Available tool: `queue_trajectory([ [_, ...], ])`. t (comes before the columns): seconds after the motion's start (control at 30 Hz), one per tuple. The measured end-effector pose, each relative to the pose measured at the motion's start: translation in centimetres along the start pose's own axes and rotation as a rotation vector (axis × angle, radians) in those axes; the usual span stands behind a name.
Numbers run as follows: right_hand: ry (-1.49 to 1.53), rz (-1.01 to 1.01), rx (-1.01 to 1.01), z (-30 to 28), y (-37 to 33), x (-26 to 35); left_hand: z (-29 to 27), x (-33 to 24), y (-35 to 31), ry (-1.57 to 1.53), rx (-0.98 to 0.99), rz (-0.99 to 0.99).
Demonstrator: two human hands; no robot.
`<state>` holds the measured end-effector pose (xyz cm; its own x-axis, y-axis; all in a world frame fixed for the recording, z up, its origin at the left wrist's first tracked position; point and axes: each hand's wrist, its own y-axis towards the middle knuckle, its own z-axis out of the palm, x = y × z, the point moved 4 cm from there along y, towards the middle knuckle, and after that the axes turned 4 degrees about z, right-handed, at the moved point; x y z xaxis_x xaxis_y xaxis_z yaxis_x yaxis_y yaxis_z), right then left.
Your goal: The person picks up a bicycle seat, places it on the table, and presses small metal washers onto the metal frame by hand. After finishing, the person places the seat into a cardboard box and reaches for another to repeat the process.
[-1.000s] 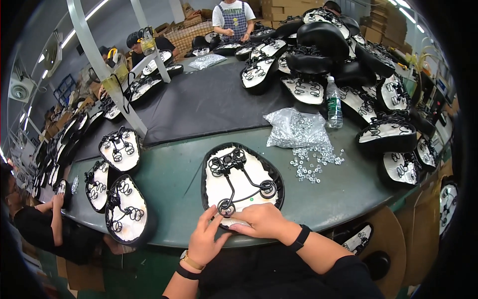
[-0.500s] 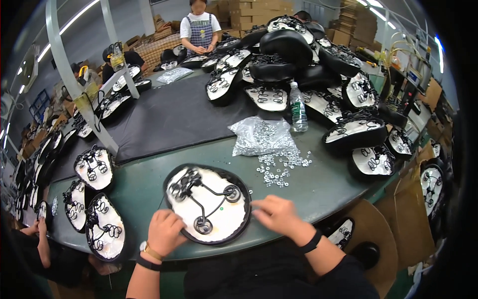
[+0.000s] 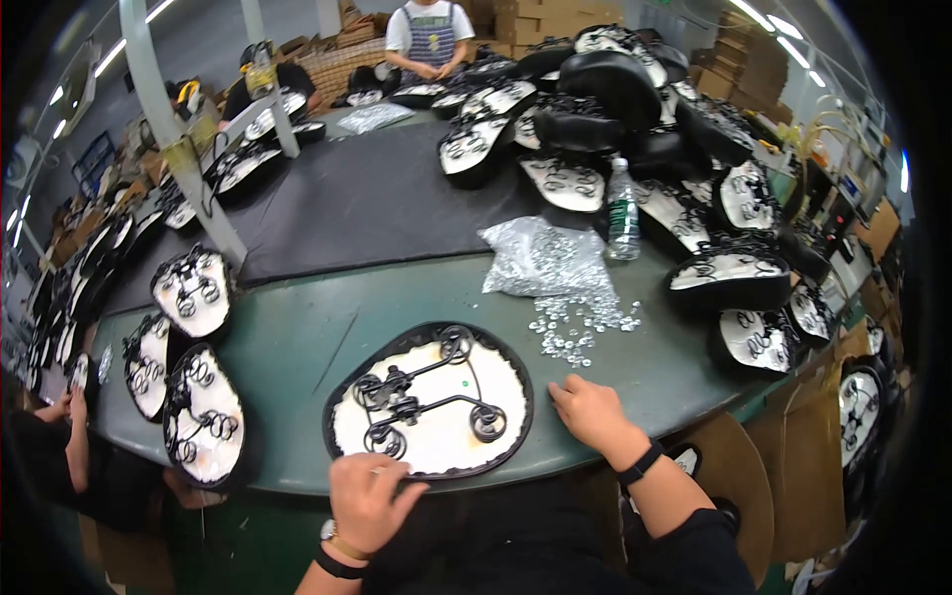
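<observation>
A bicycle saddle (image 3: 436,441) lies upside down in front of me, its white underside up, with black springs and a frame with a clamp on it. My left hand (image 3: 369,504) is at the saddle's near left edge, fingertips by the rim and thumb held apart. Right of the saddle, my right hand (image 3: 593,416) hovers just over the green table, index finger reaching forward, other fingers curled. No object shows in it. Loose small metal nuts (image 3: 567,332) lie scattered beyond it, spilling from a clear plastic bag (image 3: 545,260).
A plastic bottle (image 3: 623,213) stands beside the bag, before a high pile of saddles (image 3: 595,129). More saddles (image 3: 203,416) lie at the left. A metal post (image 3: 188,169) rises past the black mat (image 3: 367,198). Co-workers sit left and stand across the table (image 3: 288,387).
The saddle has turned counter-clockwise on the table. My right hand has left its right edge and moved aside toward the nuts. My left hand has shifted along the near edge.
</observation>
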<state>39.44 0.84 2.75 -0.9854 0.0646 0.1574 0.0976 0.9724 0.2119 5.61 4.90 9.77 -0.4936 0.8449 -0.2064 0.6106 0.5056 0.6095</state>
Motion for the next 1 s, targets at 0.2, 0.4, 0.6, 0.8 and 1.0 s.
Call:
queue_trajectory([
  [0.2, 0.119, -0.021, -0.182, -1.6, -3.2, 0.7, -1.5, 5.8, -3.9, -0.085, -0.058, -0.297],
  [0.4, 0.764, 0.204, -0.288, -5.9, -2.6, 3.9, 1.3, 2.3, -2.1, 0.009, -0.093, -0.222],
  [0.6, 0.573, -0.149, -0.255, -5.5, 1.4, 13.5, 3.1, 0.1, -0.7, -0.017, -0.090, -0.217],
  [0.8, 0.458, -0.096, -0.068, -3.1, 3.7, 14.7, 3.4, 1.0, -0.5, -0.064, 0.039, -0.187],
  [1.0, 0.486, 0.013, 0.146, -2.3, 4.6, 15.0, 3.6, 1.1, -0.2, -0.062, 0.081, -0.105],
])
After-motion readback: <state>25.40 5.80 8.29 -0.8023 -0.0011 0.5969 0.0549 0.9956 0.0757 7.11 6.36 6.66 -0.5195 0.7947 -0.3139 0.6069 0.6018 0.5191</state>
